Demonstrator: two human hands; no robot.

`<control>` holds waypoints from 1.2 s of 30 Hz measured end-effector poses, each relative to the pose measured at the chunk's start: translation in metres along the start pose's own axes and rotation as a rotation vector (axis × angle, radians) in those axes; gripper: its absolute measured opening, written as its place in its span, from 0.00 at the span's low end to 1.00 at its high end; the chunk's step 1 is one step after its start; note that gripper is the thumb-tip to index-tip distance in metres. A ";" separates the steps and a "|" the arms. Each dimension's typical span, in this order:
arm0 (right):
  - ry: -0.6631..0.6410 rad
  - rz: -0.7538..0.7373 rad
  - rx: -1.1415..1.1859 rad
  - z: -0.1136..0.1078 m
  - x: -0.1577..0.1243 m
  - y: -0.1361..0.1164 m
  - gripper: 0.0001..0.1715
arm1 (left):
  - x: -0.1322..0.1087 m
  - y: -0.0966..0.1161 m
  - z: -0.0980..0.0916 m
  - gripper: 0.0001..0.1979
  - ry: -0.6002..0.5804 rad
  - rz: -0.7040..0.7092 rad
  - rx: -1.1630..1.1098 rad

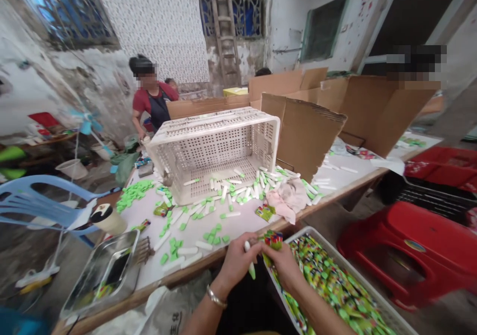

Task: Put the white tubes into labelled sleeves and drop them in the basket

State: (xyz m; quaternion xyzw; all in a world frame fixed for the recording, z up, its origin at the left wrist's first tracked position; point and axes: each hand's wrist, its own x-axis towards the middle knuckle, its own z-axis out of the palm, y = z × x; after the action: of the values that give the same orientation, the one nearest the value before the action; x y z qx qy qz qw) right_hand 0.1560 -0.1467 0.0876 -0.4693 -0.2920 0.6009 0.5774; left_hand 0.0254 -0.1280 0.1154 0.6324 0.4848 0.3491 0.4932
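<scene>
Gripping a small white tube (249, 261) with a green end, the left hand (234, 268) sits just over the near edge of the surface (238, 230), its fingers (242, 249) clenched around the tube with the green end pointing down. A metal bracelet (216, 297) circles that wrist. The right hand (283, 268) is just beside it, its fingers (266, 251) pinching a green-and-red foil sachet (274, 239) near the tube's upper end. Below the right hand, a metal tray (365, 278) is heaped with similar sachets. Loose white tubes (231, 191) and small green pieces (134, 193) lie scattered across the surface, many around a tilted white perforated plastic crate (214, 148). A crumpled pink cloth (285, 198) lies near the crate, with upright cardboard sheets (305, 136) behind it. A steel dish (100, 270) sits off the surface's left edge. At the far end stands a co-worker in a red top and dark apron (151, 96).
</scene>
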 end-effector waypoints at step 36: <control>-0.066 -0.142 -0.395 -0.017 -0.016 0.012 0.23 | -0.017 -0.020 -0.001 0.12 0.004 0.030 0.077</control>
State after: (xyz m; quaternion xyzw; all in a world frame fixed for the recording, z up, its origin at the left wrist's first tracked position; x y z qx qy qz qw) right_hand 0.1642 -0.1675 0.0737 -0.5317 -0.4553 0.5046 0.5054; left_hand 0.0141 -0.1435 0.0971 0.6574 0.4893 0.3389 0.4622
